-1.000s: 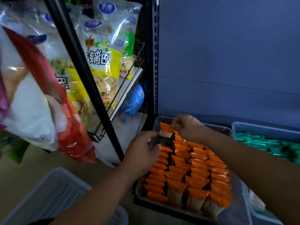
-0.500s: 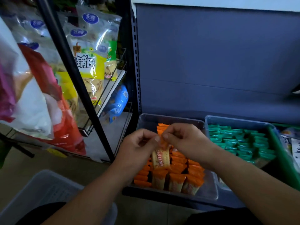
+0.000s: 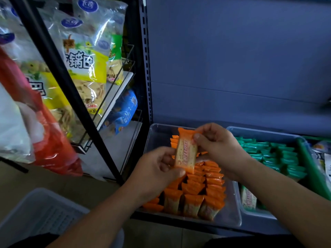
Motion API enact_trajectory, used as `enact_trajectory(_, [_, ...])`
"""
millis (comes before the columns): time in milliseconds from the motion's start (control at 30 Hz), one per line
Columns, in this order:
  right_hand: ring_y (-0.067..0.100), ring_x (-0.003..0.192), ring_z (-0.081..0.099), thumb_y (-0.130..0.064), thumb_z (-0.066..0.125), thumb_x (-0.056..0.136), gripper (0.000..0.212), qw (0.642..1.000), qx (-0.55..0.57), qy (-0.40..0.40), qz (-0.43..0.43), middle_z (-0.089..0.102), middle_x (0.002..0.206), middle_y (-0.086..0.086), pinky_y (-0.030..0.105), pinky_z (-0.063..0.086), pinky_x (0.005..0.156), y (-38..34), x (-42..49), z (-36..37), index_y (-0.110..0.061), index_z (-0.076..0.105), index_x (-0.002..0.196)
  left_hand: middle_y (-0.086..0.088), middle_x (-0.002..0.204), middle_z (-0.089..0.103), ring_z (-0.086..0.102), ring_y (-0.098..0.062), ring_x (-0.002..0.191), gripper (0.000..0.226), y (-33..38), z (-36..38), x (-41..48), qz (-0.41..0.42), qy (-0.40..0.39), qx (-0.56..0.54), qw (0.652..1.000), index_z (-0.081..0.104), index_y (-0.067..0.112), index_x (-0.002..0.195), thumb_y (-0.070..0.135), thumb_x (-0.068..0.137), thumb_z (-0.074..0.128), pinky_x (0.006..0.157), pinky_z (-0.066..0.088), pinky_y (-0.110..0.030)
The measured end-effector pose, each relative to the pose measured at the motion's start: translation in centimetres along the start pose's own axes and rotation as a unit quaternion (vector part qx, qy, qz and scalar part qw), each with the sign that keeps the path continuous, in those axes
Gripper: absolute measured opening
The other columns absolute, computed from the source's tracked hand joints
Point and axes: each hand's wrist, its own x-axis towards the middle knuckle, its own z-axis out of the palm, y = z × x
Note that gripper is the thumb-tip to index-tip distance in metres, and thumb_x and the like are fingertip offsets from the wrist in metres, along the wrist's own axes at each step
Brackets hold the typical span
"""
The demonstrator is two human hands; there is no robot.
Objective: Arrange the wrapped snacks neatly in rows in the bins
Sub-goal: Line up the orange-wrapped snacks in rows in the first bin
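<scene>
Pinching an orange snack [image 3: 185, 154] upright, the left hand [image 3: 157, 174] held its bottom, the right hand [image 3: 216, 145] its top. Below the grip, a clear bin [image 3: 157, 133] held orange rows [image 3: 202, 187]; rightward, a grey bin [image 3: 259, 134] held green packs [image 3: 279, 154].

on the clear bag [image 3: 84, 74] with the yellow band, hanging to your left, you can read large black characters "锅巴", and low on it red "25种" and "30". its blue oval badge [image 3: 72, 22] carries two white characters too blurred to read. the red lettering down the wrapped snack [image 3: 185, 153] you hold is also illegible.
</scene>
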Motion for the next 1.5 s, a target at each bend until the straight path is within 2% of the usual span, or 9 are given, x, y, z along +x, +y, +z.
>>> enact_trajectory(200, [0.030, 0.087, 0.077, -0.014, 0.066, 0.099, 0.018, 0.998, 0.038, -0.043, 0.008, 0.077, 0.098, 0.014, 0.039, 0.062, 0.069, 0.0, -0.1, 0.3, -0.010, 0.059, 0.114, 0.007, 0.101, 0.074, 0.071, -0.011, 0.093, 0.041, -0.1, 0.1, -0.2, 0.006, 0.024, 0.015, 1.000, 0.069, 0.036, 0.115, 0.014, 0.084, 0.084, 0.086, 0.062, -0.042])
enact_trajectory(300, [0.031, 0.088, 0.077, -0.012, 0.068, 0.097, 0.017, 0.999, 0.021, -0.032, -0.009, 0.076, 0.099, 0.015, 0.047, 0.063, 0.073, -0.2, -0.3, 0.4, -0.012, 0.057, 0.110, 0.026, 0.112, 0.069, 0.066, 0.003, 0.103, 0.045, 0.2, 0.5, -0.6, 0.022, 0.039, 0.011, 0.999, 0.061, 0.047, 0.113, 0.023, 0.084, 0.085, 0.091, 0.059, -0.033])
enact_trajectory(467, [0.022, 0.083, 0.075, -0.018, 0.077, 0.091, 0.020, 0.995, -0.018, -0.085, -0.043, 0.073, 0.093, 0.006, 0.044, 0.064, 0.071, -0.2, -1.2, 1.8, -0.021, 0.065, 0.106, 0.022, 0.100, 0.066, 0.063, 0.007, 0.092, 0.041, 0.9, 0.7, -1.2, 0.059, 0.122, 0.124, 0.983, 0.056, 0.040, 0.101, 0.052, 0.076, 0.085, 0.074, 0.057, -0.027])
enact_trajectory(700, [0.021, 0.107, 0.073, -0.015, 0.070, 0.097, 0.037, 0.989, -0.061, -0.130, -0.045, 0.074, 0.115, -0.001, 0.051, 0.061, 0.090, 0.2, -0.6, 0.7, -0.029, 0.065, 0.131, 0.002, 0.092, 0.076, 0.074, -0.015, 0.089, 0.019, 0.9, 0.1, -0.6, 0.005, 0.059, -0.046, 0.997, 0.067, 0.019, 0.096, 0.011, 0.084, 0.079, 0.083, 0.062, -0.048])
enact_trajectory(867, [0.022, 0.103, 0.073, -0.010, 0.069, 0.097, 0.018, 0.985, -0.091, -0.143, -0.044, 0.077, 0.105, 0.003, 0.044, 0.062, 0.086, 0.7, -0.2, 0.5, -0.025, 0.072, 0.108, 0.010, 0.086, 0.074, 0.069, -0.004, 0.080, 0.005, 1.1, 0.0, -0.7, 0.031, 0.065, -0.039, 0.997, 0.071, 0.027, 0.094, 0.025, 0.092, 0.075, 0.067, 0.052, -0.018])
enact_trajectory(967, [0.021, 0.096, 0.074, -0.010, 0.069, 0.097, 0.016, 0.980, -0.119, -0.152, -0.047, 0.076, 0.100, 0.004, 0.039, 0.062, 0.080, 0.7, -0.2, 0.6, -0.025, 0.072, 0.104, 0.006, 0.087, 0.074, 0.071, -0.008, 0.079, 0.003, 1.0, -0.5, -0.4, 0.051, 0.100, -0.047, 0.993, 0.073, 0.025, 0.099, 0.026, 0.096, 0.072, 0.065, 0.056, -0.024])
enact_trajectory(1167, [0.011, 0.095, 0.074, -0.012, 0.068, 0.097, 0.017, 0.975, -0.149, -0.156, -0.049, 0.077, 0.099, -0.003, 0.025, 0.057, 0.076, 0.2, -0.4, 0.6, -0.024, 0.072, 0.109, -0.008, 0.089, 0.073, 0.072, -0.027, 0.087, 0.015, 1.0, -0.9, -0.3, 0.011, 0.078, -0.079, 0.994, 0.074, 0.016, 0.090, 0.026, 0.099, 0.067, 0.078, 0.062, -0.045])
enact_trajectory(1367, [0.028, 0.090, 0.077, -0.016, 0.066, 0.099, 0.013, 0.996, -0.044, -0.081, -0.013, 0.078, 0.096, 0.011, 0.042, 0.064, 0.073, -0.1, -0.1, 0.7, -0.007, 0.066, 0.109, 0.007, 0.101, 0.075, 0.071, -0.005, 0.092, 0.037, -0.4, -0.3, -0.3, 0.010, 0.019, 0.001, 1.000, 0.068, 0.032, 0.117, 0.025, 0.085, 0.084, 0.082, 0.059, -0.023])
enact_trajectory(1500, [0.028, 0.092, 0.077, -0.018, 0.066, 0.100, 0.017, 0.998, -0.013, -0.067, 0.013, 0.078, 0.098, 0.013, 0.045, 0.064, 0.076, -0.2, -0.2, 0.7, -0.005, 0.065, 0.110, 0.010, 0.097, 0.073, 0.070, -0.007, 0.089, 0.048, -0.6, -0.1, -0.2, 0.024, 0.032, 0.050, 0.998, 0.066, 0.040, 0.118, 0.023, 0.079, 0.089, 0.083, 0.061, -0.034])
